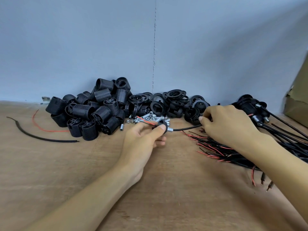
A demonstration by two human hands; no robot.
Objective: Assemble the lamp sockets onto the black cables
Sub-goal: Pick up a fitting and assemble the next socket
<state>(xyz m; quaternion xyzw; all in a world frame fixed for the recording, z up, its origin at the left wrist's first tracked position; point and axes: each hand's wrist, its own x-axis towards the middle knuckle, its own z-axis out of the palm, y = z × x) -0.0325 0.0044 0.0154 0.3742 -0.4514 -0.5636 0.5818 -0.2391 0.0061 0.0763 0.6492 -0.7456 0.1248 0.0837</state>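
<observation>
Dozens of black threaded socket bodies (93,110) lie heaped at the back of the wooden counter (50,180). All positions below are given from this heap.

- Well to the right of the heap, a bundle of black cables (233,147) fans across the counter, with its stripped red and black ends pointing toward the heap.
- Beyond that bundle, farthest from the heap, lie several cables with sockets already fitted (253,110).
- Touching the heap's right side is a pile of black rings and caps (166,100).
- At the heap's front right foot is a scatter of short metal threaded tubes (150,116).
- Left of the heap lies a loose cable offcut (33,134).

The right hand (228,124), right of the heap, has its fingers (202,120) curled round one black cable (186,128). The left hand (143,139), just in front of the heap's right end, pinches a socket cap (162,126) between thumb and fingers. The cable runs through the cap, a metal tube (170,130) projects from its right side and a red lead (146,121) shows on its left.

Assessment: the cap is light, rigid plastic and is best held by its rim, as it is now. The cable is limp and thin, so it should be gripped close to the cap — a long free run would buckle. The bared strands look fragile and should not be pinched.
</observation>
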